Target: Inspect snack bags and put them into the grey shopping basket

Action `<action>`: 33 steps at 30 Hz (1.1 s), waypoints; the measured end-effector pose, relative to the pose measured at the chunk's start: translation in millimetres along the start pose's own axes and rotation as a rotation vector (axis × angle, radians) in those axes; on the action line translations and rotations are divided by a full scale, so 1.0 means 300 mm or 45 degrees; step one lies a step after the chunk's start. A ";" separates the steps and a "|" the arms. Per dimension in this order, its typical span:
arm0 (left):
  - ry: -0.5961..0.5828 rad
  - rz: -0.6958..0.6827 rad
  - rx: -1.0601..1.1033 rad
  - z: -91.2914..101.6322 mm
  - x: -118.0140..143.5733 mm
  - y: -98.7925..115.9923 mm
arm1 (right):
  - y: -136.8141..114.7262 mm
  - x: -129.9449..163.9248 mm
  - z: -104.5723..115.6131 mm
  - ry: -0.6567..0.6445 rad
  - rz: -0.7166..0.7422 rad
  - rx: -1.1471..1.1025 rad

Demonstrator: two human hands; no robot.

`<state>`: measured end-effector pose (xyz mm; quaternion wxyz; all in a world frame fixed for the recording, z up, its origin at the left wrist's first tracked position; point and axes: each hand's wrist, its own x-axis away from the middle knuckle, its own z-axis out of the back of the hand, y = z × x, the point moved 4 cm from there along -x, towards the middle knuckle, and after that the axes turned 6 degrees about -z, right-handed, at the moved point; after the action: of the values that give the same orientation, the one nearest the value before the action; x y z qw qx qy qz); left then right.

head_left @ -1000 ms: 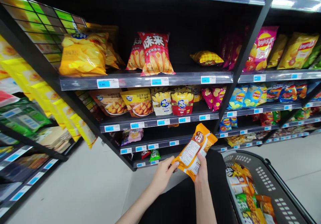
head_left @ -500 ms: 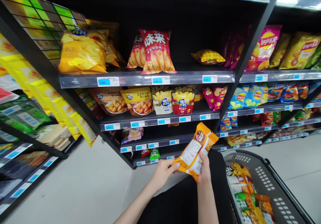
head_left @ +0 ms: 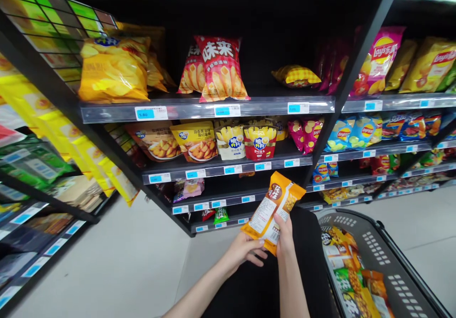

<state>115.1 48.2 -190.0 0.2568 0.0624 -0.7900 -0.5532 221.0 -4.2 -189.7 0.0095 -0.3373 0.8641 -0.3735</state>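
Both hands, left hand (head_left: pixel 245 250) and right hand (head_left: pixel 284 235), close fingers on a tilted orange snack packet (head_left: pixel 273 210) with a white label.

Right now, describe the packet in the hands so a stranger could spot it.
Below the black snack shelves, left of the grey basket, both hands hold an orange packet. Unlike the shelved bags, it shows its white printed label and tilts off the shelf.

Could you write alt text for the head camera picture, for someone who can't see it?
A person's right hand holds up an orange snack packet, back label showing, while the left hand touches its lower edge. Behind are dark shop shelves stocked with crisp bags, and at lower right a grey basket holds more packets.
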 end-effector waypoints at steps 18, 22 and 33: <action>-0.153 -0.248 -0.109 -0.024 0.012 0.065 | 0.088 -0.023 0.028 0.009 -0.271 -0.013; -0.147 -0.255 -0.113 -0.028 0.010 0.065 | 0.086 -0.021 0.033 -0.038 -0.335 -0.035; -1.185 0.410 0.627 -0.074 0.068 -0.058 | 0.018 0.008 0.060 -0.296 -0.295 -0.105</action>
<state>104.8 15.2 -193.1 -0.0605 -0.2520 -0.9259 -0.2749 221.0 -14.4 -205.6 0.0525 -0.4756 0.8271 -0.2949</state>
